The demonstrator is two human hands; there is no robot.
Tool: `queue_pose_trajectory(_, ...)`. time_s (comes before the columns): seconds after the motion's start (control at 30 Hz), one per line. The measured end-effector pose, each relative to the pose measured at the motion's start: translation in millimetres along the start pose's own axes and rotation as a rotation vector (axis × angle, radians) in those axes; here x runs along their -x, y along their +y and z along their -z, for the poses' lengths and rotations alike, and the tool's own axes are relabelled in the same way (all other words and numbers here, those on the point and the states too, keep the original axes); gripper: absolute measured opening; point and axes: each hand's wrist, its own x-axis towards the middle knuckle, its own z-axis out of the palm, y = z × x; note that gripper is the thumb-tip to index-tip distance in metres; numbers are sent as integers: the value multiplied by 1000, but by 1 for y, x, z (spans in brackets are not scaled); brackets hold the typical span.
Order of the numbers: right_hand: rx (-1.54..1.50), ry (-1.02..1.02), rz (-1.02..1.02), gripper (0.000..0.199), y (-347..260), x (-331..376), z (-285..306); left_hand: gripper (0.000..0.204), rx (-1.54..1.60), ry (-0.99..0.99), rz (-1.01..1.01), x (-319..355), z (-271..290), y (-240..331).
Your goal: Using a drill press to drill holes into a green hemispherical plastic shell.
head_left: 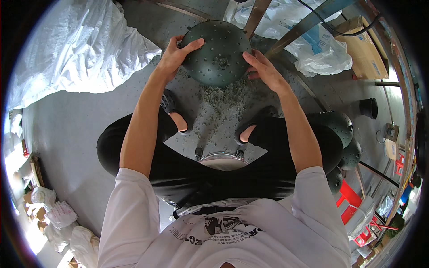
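A dark green ball-like thing [217, 51] with small nubs all over it is held out in front of me, above the floor. My left hand [179, 54] grips its left side, with the thumb on top and the other fingers partly hidden behind the edge. On the opposite side, my right hand [264, 70] has its thumb against the rim and its fingers curled beside and partly under it. A round mark shows on the surface facing me. Whether it is a full ball or a dome cannot be told, as its underside is hidden.
Green scraps [221, 100] litter the floor between my feet. Similar nubbed green balls [338, 126] lie beside my right knee. A big white sack [85, 49] sits far left. Metal frame legs [301, 29], a clear plastic bag [319, 56] and a cardboard box [364, 49] stand far right.
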Motion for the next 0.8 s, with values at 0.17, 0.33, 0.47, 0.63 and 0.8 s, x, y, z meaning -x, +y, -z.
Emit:
queue_pose_trajectory(0.17, 168, 39, 168, 114, 3, -6, 3, 112, -48, -14, -69, -5, 6, -6)
queue_pose_trajectory(0.33, 168, 75, 257, 120, -1, -9, 8, 108, -61, -91, -133, 0, 4, -5)
queue_pose_trajectory(0.47, 34, 196, 350, 116, -9, -4, 4, 103, -50, -125, -103, 8, 4, 6)
queue_pose_trajectory(0.63, 162, 313, 342, 108, -13, -5, 7, 103, -173, -205, -75, -4, 14, -10)
queue_pose_trajectory(0.8, 151, 272, 331, 104, -15, -5, 10, 113, -105, -222, -154, 0, 2, -18)
